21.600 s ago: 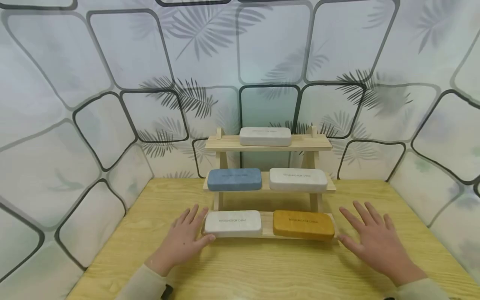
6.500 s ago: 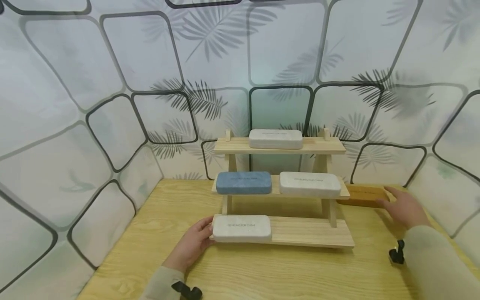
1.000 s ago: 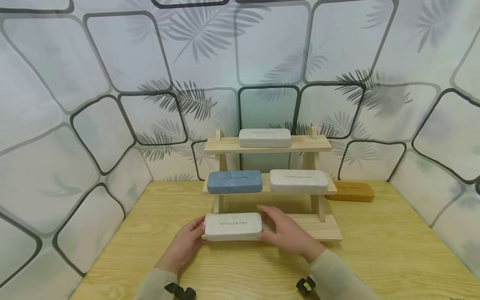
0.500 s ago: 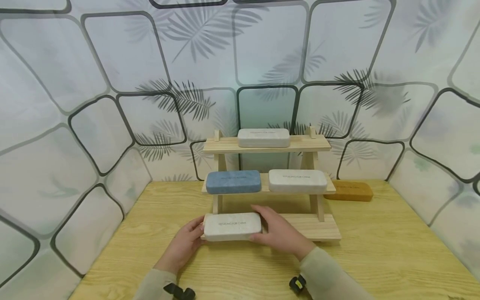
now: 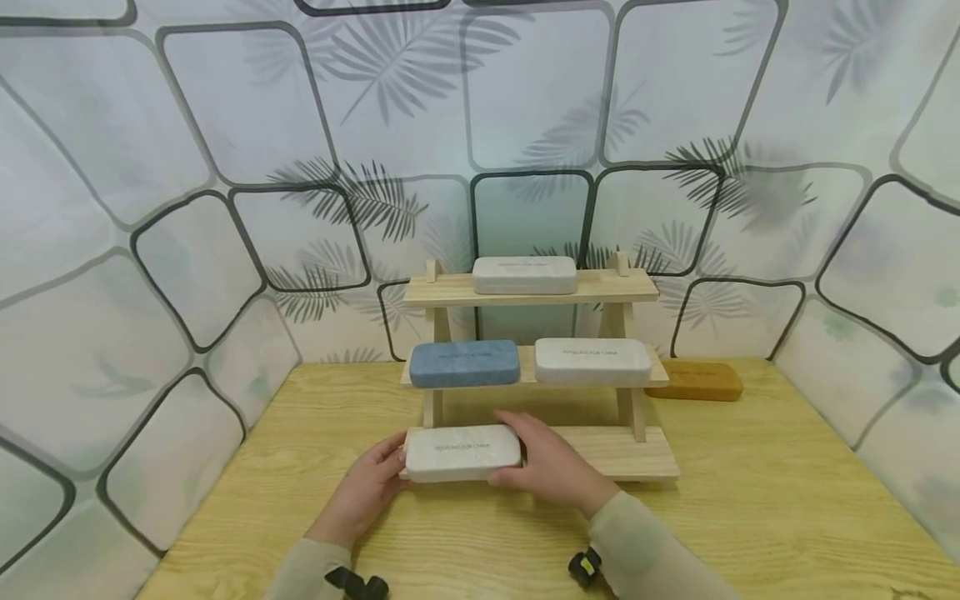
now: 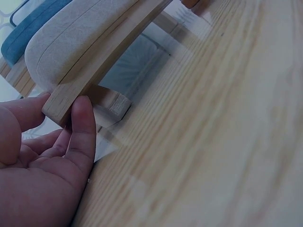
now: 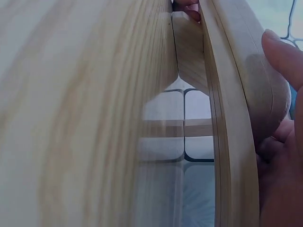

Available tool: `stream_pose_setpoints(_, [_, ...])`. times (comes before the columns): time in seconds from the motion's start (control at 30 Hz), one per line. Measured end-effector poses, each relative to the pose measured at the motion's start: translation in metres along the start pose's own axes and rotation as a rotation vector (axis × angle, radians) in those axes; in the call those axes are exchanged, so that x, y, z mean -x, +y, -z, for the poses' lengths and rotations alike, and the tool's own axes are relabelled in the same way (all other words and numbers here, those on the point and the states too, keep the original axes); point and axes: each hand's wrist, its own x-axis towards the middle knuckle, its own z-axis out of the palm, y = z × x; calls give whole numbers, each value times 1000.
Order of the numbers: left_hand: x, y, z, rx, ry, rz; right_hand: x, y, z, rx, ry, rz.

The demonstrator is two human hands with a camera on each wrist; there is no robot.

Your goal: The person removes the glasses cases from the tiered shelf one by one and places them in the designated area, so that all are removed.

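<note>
A white glasses case (image 5: 462, 454) with printed lettering lies on the left part of the bottom shelf (image 5: 630, 454) of a three-tier wooden stand. My right hand (image 5: 551, 462) grips its right end, thumb at the front and fingers behind. In the right wrist view the thumb lies along the face of the white case (image 7: 258, 71). My left hand (image 5: 363, 492) is at the left end of that shelf. Seen from the left wrist, the thumb and fingers (image 6: 83, 118) pinch the shelf's wooden end (image 6: 64, 101), just beside the case.
The middle tier carries a blue glasses case (image 5: 464, 364) and another white case (image 5: 592, 361). On the top tier sits a third white case (image 5: 524, 275). An orange case (image 5: 697, 381) lies on the table (image 5: 787, 492) behind the stand's right side. Patterned fabric walls (image 5: 187, 267) surround the table.
The orange case went from the bottom shelf to the table, back right, and was let go. My right hand then came to the bottom white case and closed on its right end.
</note>
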Motion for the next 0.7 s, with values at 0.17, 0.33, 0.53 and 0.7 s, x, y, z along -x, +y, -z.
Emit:
stream_pose_setpoints(0.17, [-1, 0, 0, 1, -5, -2, -1, 1, -4, 61, 24, -3])
stream_pose_setpoints(0.33, [-1, 0, 0, 0, -5, -4, -2, 0, -7, 94, 34, -7])
stream_pose_setpoints(0.53, [-1, -1, -2, 2, 9, -15, -1, -3, -8, 130, 65, 2])
stream_pose_setpoints(0.7, [0, -1, -2, -2, 16, -13, -2, -2, -12, 173, 85, 33])
